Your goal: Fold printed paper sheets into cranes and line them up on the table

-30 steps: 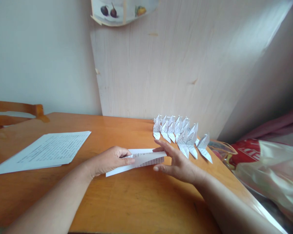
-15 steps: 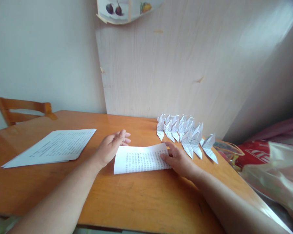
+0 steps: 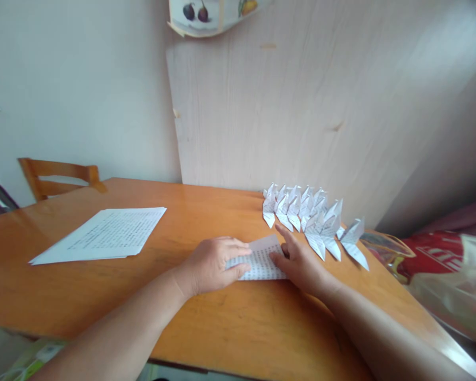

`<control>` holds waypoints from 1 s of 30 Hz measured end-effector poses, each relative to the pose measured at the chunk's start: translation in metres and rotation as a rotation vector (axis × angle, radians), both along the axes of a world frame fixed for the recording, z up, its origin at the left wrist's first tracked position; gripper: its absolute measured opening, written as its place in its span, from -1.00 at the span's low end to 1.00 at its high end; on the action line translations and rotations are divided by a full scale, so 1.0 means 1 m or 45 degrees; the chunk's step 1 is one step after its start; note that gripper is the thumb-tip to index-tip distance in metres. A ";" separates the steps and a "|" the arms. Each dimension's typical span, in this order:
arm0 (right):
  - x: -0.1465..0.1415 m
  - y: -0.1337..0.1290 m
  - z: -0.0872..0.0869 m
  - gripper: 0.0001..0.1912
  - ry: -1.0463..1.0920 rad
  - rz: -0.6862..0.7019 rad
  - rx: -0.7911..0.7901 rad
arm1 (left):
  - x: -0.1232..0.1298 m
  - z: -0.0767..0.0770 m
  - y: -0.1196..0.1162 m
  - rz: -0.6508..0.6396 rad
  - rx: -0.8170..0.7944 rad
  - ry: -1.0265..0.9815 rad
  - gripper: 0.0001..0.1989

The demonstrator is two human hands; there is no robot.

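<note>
A printed sheet of paper, folded into a strip, lies on the table before me. My left hand rests palm down over its left part, fingers stretched out and thumb apart, hiding that end. At the right end, my right hand has its thumb on top of the paper and its index finger pointing up and away; the other fingers are curled and partly hidden at the edge. Several folded paper pieces with pointed tips stand in rows just beyond my right hand.
A stack of printed sheets lies on the left of the table. Behind it is a wooden chair. A pale board stands along the far edge. Red and clear plastic bags sit beside the right edge.
My left hand has moved right, from the paper's far left corner onto its left part, fingers now flat on it. My right index finger has lifted outward. The view has shifted slightly left.
</note>
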State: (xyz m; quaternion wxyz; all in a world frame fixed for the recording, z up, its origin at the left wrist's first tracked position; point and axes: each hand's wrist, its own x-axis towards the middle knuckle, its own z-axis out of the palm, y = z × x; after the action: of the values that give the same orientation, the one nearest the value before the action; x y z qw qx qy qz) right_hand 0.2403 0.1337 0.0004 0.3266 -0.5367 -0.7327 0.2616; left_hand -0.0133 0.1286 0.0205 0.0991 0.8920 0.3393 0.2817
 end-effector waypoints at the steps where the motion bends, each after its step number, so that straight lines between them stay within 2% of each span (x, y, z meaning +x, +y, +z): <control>1: 0.000 -0.001 0.000 -0.23 -0.025 -0.002 0.020 | 0.002 -0.001 -0.002 -0.034 -0.018 0.068 -0.64; 4: 0.002 -0.002 0.000 -0.23 -0.139 -0.008 0.084 | 0.005 -0.004 -0.005 -0.095 -0.058 0.220 -0.61; 7: 0.008 -0.004 0.003 -0.25 -0.337 -0.069 0.186 | 0.006 -0.005 -0.007 -0.105 -0.048 0.266 -0.62; 9: 0.011 -0.006 0.008 -0.38 -0.459 -0.106 0.312 | 0.006 -0.005 -0.009 -0.122 -0.032 0.256 -0.64; 11: 0.011 -0.011 0.015 -0.59 -0.534 -0.084 0.412 | 0.008 -0.004 -0.011 -0.146 -0.024 0.248 -0.66; 13: 0.009 -0.018 0.021 -0.72 -0.567 -0.012 0.410 | 0.009 -0.003 -0.014 -0.164 -0.019 0.250 -0.68; 17: 0.000 -0.032 0.030 -0.79 -0.651 0.162 0.393 | 0.012 -0.002 -0.016 -0.165 0.020 0.250 -0.69; 24: -0.011 -0.044 0.028 -0.82 -0.815 0.215 0.268 | 0.014 -0.005 -0.019 -0.123 0.030 0.293 -0.67; 30: -0.012 -0.045 0.020 -0.84 -0.806 0.230 0.243 | 0.014 -0.004 -0.022 -0.108 -0.054 0.340 -0.66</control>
State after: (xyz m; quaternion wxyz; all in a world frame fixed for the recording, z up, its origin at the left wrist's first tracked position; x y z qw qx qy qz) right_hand 0.2286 0.0885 0.0208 0.1073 -0.4913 -0.8634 0.0403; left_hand 0.0008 0.1069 0.0167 0.0837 0.9328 0.3172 0.1489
